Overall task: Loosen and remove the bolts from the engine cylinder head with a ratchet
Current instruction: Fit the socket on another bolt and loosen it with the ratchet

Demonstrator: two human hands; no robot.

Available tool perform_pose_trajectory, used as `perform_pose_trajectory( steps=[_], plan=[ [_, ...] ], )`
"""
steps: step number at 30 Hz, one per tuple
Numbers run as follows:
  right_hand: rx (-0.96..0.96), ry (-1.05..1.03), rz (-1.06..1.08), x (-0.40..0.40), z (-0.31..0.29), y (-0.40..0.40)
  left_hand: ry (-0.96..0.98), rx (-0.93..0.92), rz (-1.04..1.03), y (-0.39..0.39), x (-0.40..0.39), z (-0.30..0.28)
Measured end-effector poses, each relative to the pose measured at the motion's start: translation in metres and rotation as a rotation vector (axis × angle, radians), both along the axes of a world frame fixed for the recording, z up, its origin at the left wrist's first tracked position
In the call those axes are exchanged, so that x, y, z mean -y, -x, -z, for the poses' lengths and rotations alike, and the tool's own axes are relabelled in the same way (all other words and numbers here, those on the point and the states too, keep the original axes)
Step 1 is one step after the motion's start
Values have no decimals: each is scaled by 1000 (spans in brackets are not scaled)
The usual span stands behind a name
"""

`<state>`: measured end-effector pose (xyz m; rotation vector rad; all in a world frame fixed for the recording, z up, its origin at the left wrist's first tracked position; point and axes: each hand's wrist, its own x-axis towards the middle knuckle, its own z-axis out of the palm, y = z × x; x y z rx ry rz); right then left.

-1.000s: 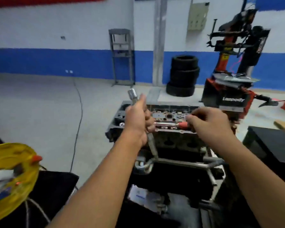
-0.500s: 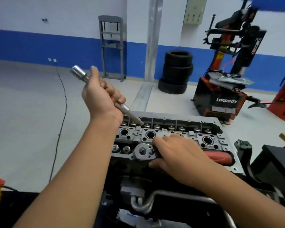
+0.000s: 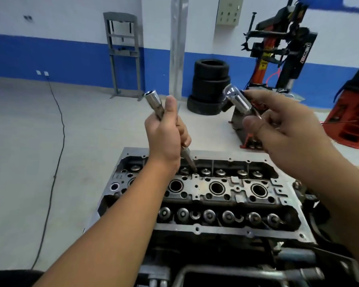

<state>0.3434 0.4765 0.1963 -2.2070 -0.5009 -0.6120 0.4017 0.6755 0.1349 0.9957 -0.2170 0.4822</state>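
Observation:
The grey engine cylinder head (image 3: 263, 158) lies in front of me, showing three round bores and two rows of valve springs. My left hand (image 3: 164, 133) grips a long chrome socket extension (image 3: 154, 102) above the head's far edge. Its socket end points up and left, and its thin lower tip hangs just over the far valve row. My right hand (image 3: 282, 131) is raised to the right at about the same height. It pinches the chrome shaft of the ratchet (image 3: 238, 102) between thumb and fingers. The ratchet's head points up and left; its handle is hidden behind the hand.
A stack of tyres (image 3: 210, 85) stands behind the engine, beside a metal pillar. A black and red tyre changer (image 3: 282, 48) is at back right and a red machine (image 3: 352, 112) at far right. A grey press frame (image 3: 123, 52) and a floor cable (image 3: 58, 131) are on the left.
My right hand has lifted the ratchet off the cylinder head and now holds it up in the air. My left hand has stayed raised with the extension, its socket end now more upright.

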Motion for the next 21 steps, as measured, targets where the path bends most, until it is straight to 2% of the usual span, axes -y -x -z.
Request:
perform_pose_trajectory(
  steps=[5, 8, 14, 21],
  plan=[
    [-67, -123, -61, 0, 11, -5, 0, 31, 16, 1, 3, -2],
    [-75, -97, -69, 5, 15, -4, -40, 77, 41, 1, -2, -9],
    [-62, -110, -65, 7, 11, -3, -94, 17, 60, 2, 4, -5],
    [-35, -79, -62, -5, -3, 2, -275, 43, 219, 2, 14, -17]
  ],
)
